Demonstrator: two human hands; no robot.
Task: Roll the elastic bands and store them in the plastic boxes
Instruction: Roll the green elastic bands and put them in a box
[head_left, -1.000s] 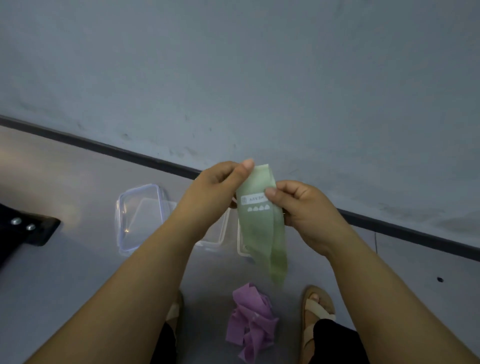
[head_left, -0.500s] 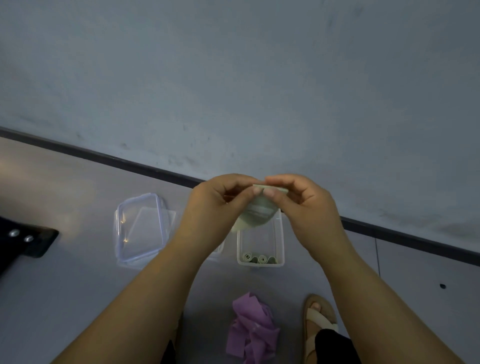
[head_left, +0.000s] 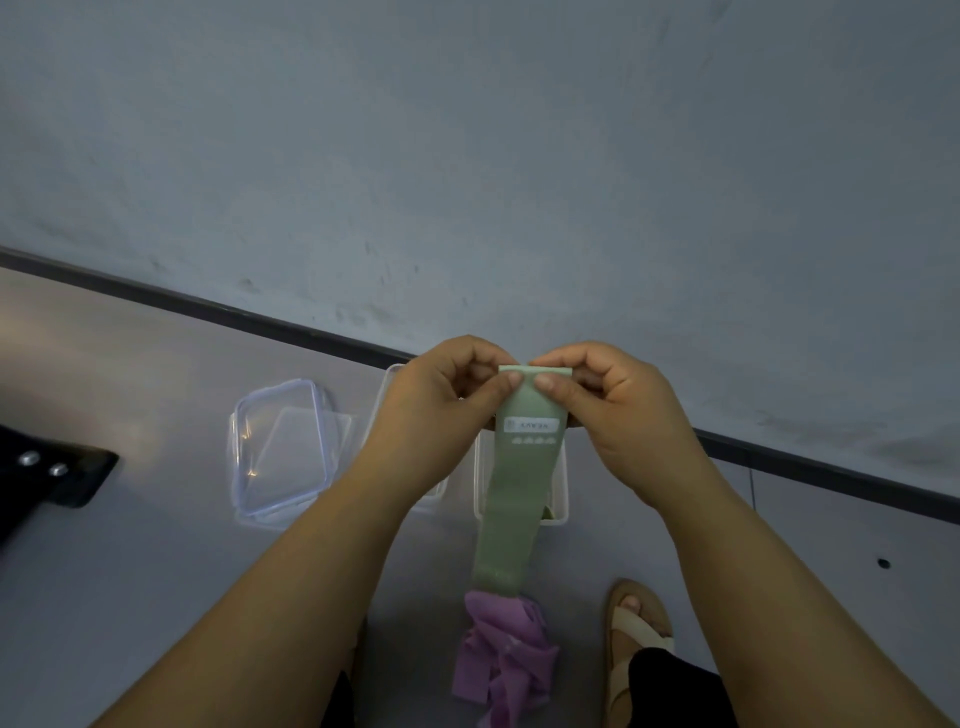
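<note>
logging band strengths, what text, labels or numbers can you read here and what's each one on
"HEAVY", as best it reads, slightly blurred: on the white label of the green elastic band.
Small mark at that label's left end: too blurred to read.
Row of four white symbols under the label: shapes, not letters.
Nothing else readable.

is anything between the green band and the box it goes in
Nothing visible does. The left hand and right hand pinch the green band at its top edge; it hangs before the open box. A lid lies further left.
</note>
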